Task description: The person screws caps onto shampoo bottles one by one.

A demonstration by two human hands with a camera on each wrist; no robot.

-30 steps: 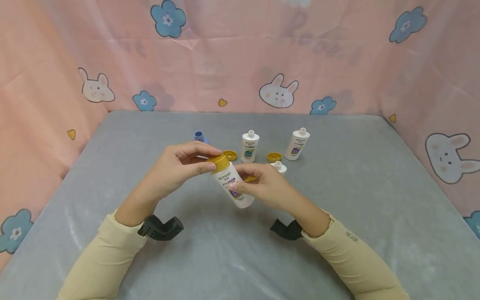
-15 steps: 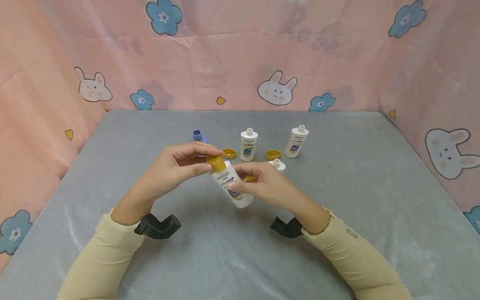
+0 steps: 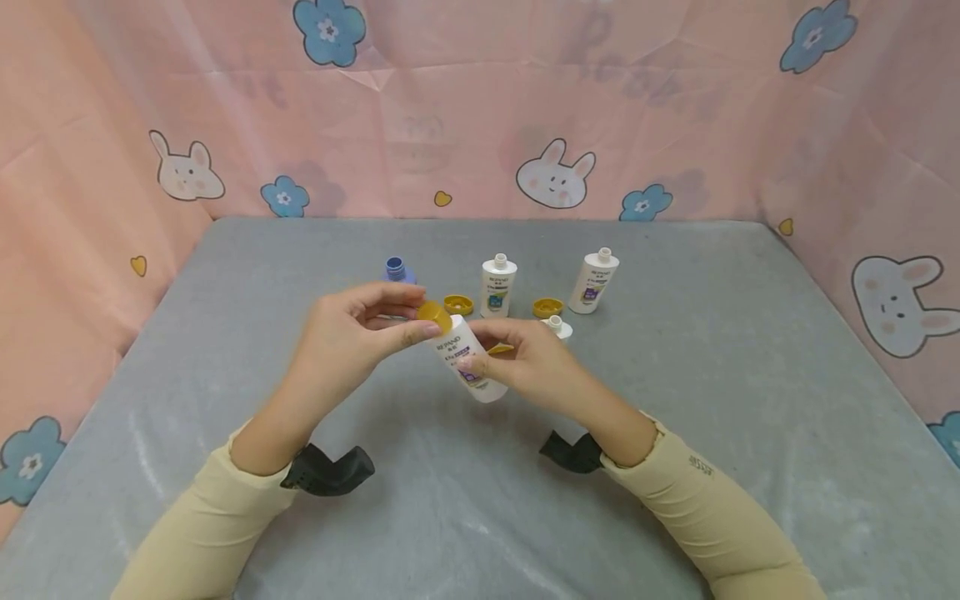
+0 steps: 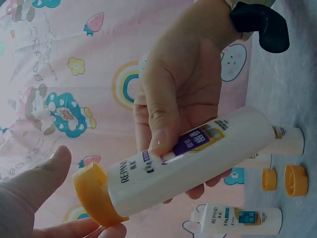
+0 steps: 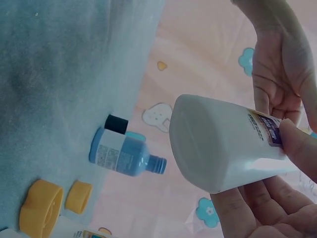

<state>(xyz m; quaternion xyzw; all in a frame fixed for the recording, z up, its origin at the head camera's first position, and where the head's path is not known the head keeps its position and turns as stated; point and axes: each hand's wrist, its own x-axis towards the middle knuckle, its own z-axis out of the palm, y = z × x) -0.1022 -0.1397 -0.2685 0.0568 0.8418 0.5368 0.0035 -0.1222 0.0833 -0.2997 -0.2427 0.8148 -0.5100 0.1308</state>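
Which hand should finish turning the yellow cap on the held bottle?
Left, probably. The left hand already pinches the yellow cap, while the right hand grips the white bottle body and steadies it.

The scene is lit evenly and fairly brightly from above, and no hard glare is seen. Soft, short shadows are cast on the table under the forearms. The head view is sharp in the middle, while straight edges are bowed slightly toward the corners. In the left wrist view the bottle is rendered clearly, with a mild sheen along its side. The right wrist view is dimmer, bluish and soft, and the near bottle base is blurred.
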